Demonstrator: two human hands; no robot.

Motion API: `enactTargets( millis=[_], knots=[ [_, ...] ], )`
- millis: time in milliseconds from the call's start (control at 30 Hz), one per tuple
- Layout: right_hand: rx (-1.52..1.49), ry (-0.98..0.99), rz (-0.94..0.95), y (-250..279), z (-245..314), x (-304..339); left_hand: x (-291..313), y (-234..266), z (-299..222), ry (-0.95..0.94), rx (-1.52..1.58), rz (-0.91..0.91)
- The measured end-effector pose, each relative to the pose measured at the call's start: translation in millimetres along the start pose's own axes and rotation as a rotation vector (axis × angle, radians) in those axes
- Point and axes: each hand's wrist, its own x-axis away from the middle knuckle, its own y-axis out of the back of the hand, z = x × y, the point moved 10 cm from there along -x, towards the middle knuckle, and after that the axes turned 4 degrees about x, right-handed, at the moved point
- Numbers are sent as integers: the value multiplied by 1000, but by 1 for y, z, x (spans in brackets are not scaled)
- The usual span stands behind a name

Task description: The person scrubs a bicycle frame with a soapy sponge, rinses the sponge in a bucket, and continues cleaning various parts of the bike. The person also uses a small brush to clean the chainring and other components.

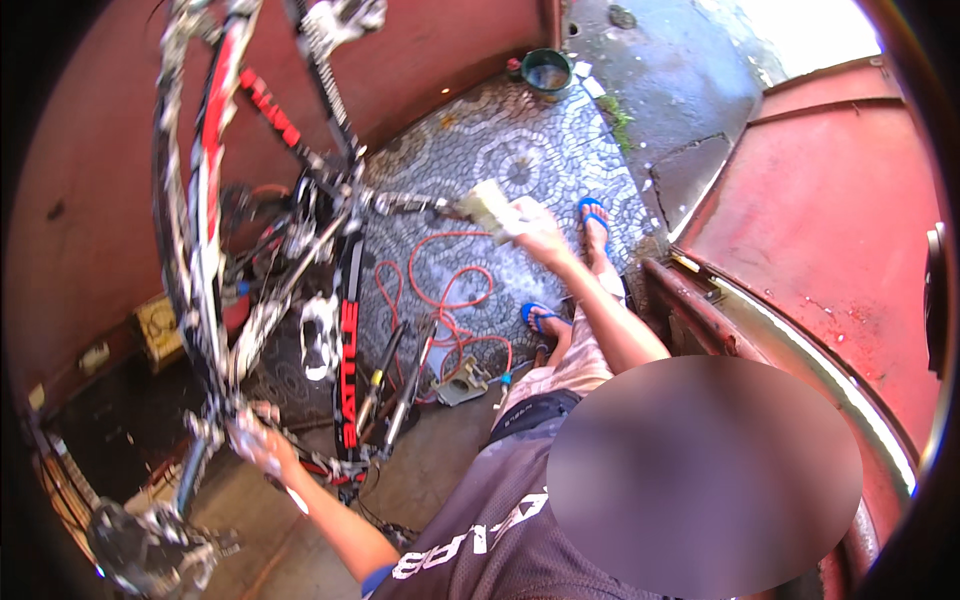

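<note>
Head view: left hand grips bike frame, long axis running up-down; right hand clasps sponge.

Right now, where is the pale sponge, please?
In the head view, the pale sponge is in the right hand at upper centre, just right of a foamy bicycle part, with patterned paving behind it.
</note>
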Motion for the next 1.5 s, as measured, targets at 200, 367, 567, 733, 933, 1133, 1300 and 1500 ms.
enactTargets(
  millis=[200,367,567,733,933,1133,1300,1500],
  knots=[
    [254,-29,-426,226,-70,-150,40,47,9,-939,-1093,-220],
    [479,144,-491,243,-99,-327,68,-168,10,-332,-649,126],
    [1062,86,-124,182,-155,-479,95,-343,-5,-59,-642,265],
    [1377,292,-252,174,-225,-522,102,-389,4,-10,-663,278],
    [1315,342,-14,156,-263,-477,109,-380,17,24,-694,262],
    [957,34,489,115,-373,-341,121,-358,13,52,-713,244],
    [754,-356,271,127,-453,-320,121,-343,19,39,-758,224],
    [1012,-500,-141,149,-515,-343,107,-333,30,34,-795,209]
  ],
)
